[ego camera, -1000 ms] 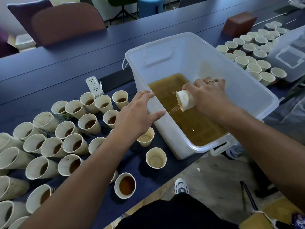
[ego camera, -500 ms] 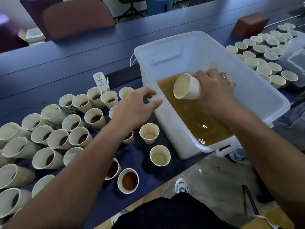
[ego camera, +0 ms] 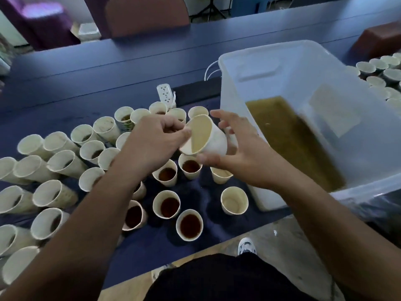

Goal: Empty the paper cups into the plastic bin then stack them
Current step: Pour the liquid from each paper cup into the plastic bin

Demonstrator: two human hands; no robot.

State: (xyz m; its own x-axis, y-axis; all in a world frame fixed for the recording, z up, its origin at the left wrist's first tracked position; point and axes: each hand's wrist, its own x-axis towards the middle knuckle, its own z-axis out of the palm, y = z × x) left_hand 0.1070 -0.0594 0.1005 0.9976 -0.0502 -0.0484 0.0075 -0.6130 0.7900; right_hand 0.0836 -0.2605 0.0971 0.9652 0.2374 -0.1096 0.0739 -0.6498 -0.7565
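Observation:
An empty paper cup [ego camera: 213,141] hangs tilted above the table, mouth toward me, just left of the plastic bin [ego camera: 271,61]. My left hand [ego camera: 152,144] pinches its rim from the left. My right hand [ego camera: 245,155] cradles its base, thumb underneath, fingers spread. The bin holds brownish liquid [ego camera: 293,137]. Below my hands stand several cups with dark liquid [ego camera: 166,206], and two empty cups [ego camera: 234,200] stand beside the bin's near corner.
Many more paper cups [ego camera: 54,170] crowd the table's left side, and another group [ego camera: 382,74] stands beyond the bin at right. A white power strip [ego camera: 166,93] lies behind the cups. A brown block [ego camera: 379,40] and a chair [ego camera: 147,14] are farther back.
My right hand has lifted the emptied cup out of the bin and carried it left over the table. My left hand has risen and taken hold of its rim.

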